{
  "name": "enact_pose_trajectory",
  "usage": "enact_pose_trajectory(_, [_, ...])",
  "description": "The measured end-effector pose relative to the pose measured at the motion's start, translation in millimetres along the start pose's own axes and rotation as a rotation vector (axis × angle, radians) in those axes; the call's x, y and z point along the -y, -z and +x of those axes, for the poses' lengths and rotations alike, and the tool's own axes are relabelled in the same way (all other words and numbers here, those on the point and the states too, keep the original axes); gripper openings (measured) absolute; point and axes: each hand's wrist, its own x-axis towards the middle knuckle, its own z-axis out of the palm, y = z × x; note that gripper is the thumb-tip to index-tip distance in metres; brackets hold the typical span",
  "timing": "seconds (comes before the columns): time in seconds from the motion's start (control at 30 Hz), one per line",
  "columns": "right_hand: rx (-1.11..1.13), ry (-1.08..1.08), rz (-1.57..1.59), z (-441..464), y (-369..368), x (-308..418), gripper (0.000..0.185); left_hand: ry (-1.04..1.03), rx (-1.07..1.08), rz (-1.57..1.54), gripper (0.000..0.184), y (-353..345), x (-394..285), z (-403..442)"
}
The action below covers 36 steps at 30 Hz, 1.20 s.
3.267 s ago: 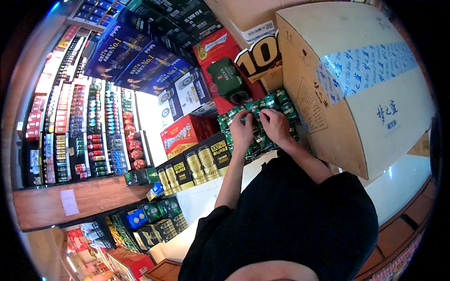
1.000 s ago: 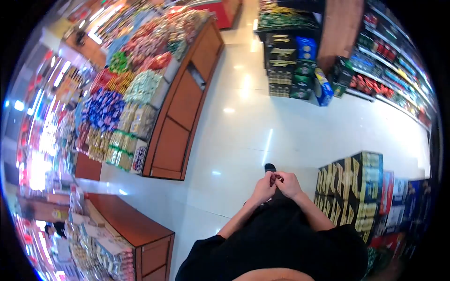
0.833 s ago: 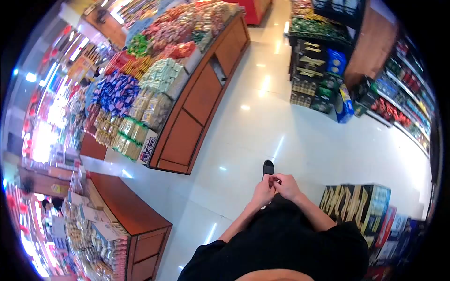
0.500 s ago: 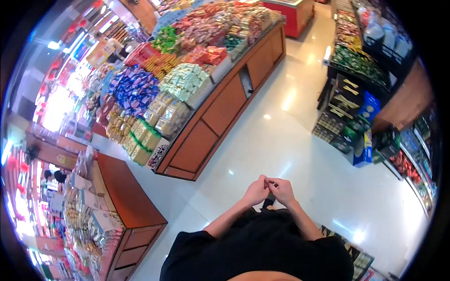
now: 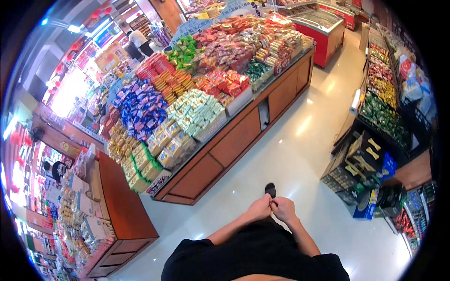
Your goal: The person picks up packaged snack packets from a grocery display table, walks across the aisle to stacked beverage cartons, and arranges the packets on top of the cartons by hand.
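Note:
In front of my body, my left hand (image 5: 260, 207) and my right hand (image 5: 283, 209) meet at the fingertips over the pale tiled floor (image 5: 243, 187). Both are closed, with the fingers bent inward. Whatever lies between the fingertips, if anything, is too small to make out. A black shoe (image 5: 270, 188) shows just beyond them.
A wooden counter (image 5: 197, 177) piled with wrapped snacks stands ahead to the left, a second brown counter (image 5: 124, 201) at the lower left. Stacked drink boxes (image 5: 358, 159) and a produce rack (image 5: 382, 112) are on the right. A red freezer (image 5: 323, 40) and two people are farther off.
My hands have left the green packs among the stacked boxes and come together before my body. The view has swung from the drink stacks to the aisle, and the snack counter looks nearer.

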Motion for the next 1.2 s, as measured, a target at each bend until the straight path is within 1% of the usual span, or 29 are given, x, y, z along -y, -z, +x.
enact_pose_trajectory(0.07, [0.005,-0.028,-0.003,37.5,8.1,-13.1,0.017,-0.052,0.049,0.034,0.019,14.8,1.6,41.7])
enact_pose_trajectory(0.1, [0.049,-0.053,-0.07,61.1,16.6,-18.5,0.018,-0.05,0.089,0.073,0.021,22.5,0.8,67.7])
enact_pose_trajectory(0.2, [0.078,-0.079,-0.145,126.7,49.1,-30.2,0.017,-0.141,0.101,0.117,0.021,49.7,-8.9,140.4])
enact_pose_trajectory(0.23, [0.058,-0.068,-0.128,147.2,56.7,-38.3,0.017,-0.143,0.08,0.234,0.021,59.7,-16.4,163.2])
enact_pose_trajectory(0.37, [-0.03,-0.032,-0.084,223.6,92.0,-60.9,0.015,-0.204,0.151,0.285,0.021,114.1,-48.8,242.4])
enact_pose_trajectory(0.47, [-0.066,-0.064,0.101,268.9,98.9,-80.4,0.014,-0.258,0.115,0.313,0.021,138.9,-56.6,281.3])
enact_pose_trajectory(0.53, [0.0,-0.091,0.197,294.8,91.9,-102.7,0.013,-0.198,0.088,0.245,0.019,134.4,-44.5,306.3])
enact_pose_trajectory(0.6, [0.085,-0.098,0.269,318.6,89.5,-117.5,0.014,-0.123,0.128,0.178,0.02,152.4,-49.9,320.9])
enact_pose_trajectory(0.63, [0.098,-0.05,0.263,333.0,87.1,-123.9,0.014,-0.101,0.13,0.161,0.021,153.1,-43.7,333.2])
enact_pose_trajectory(0.73, [0.249,-0.021,0.18,379.8,96.3,-137.0,0.015,-0.026,0.124,0.085,0.023,151.1,-25.3,376.9])
enact_pose_trajectory(0.77, [0.249,0.05,0.112,398.1,98.5,-145.6,0.013,0.014,0.115,0.044,0.024,151.9,-23.4,391.0])
enact_pose_trajectory(0.8, [0.277,0.071,0.106,417.7,103.0,-155.1,0.013,0.053,0.105,0.004,0.024,153.1,-21.4,406.5])
enact_pose_trajectory(0.93, [0.374,0.127,0.054,499.7,130.6,-176.6,0.014,0.01,0.027,0.008,0.022,161.8,-13.0,479.4])
enact_pose_trajectory(0.97, [0.385,0.148,0.025,522.4,139.5,-175.4,0.014,0.008,0.045,0.026,0.024,170.1,-11.8,499.8])
enact_pose_trajectory(1.0, [0.391,0.171,-0.005,546.8,149.8,-174.6,0.014,0.004,0.018,0.031,0.024,186.4,-19.2,517.0])
enact_pose_trajectory(1.07, [0.381,0.196,0.039,591.3,153.7,-190.0,0.014,0.004,-0.026,0.041,0.026,219.4,-36.8,544.3])
enact_pose_trajectory(1.1, [0.376,0.205,0.049,612.3,155.6,-195.1,0.015,0.053,-0.013,0.048,0.028,228.6,-37.5,562.6])
enact_pose_trajectory(1.13, [0.377,0.212,0.06,631.4,156.8,-200.6,0.015,0.055,-0.039,0.065,0.029,235.0,-34.4,582.5])
enact_pose_trajectory(1.17, [0.434,0.193,0.059,652.2,159.5,-206.3,0.017,0.06,-0.064,0.083,0.031,240.9,-28.8,601.5])
enact_pose_trajectory(1.2, [0.413,0.208,0.115,670.3,164.4,-205.9,0.016,0.064,-0.089,0.104,0.033,249.8,-25.6,618.3])
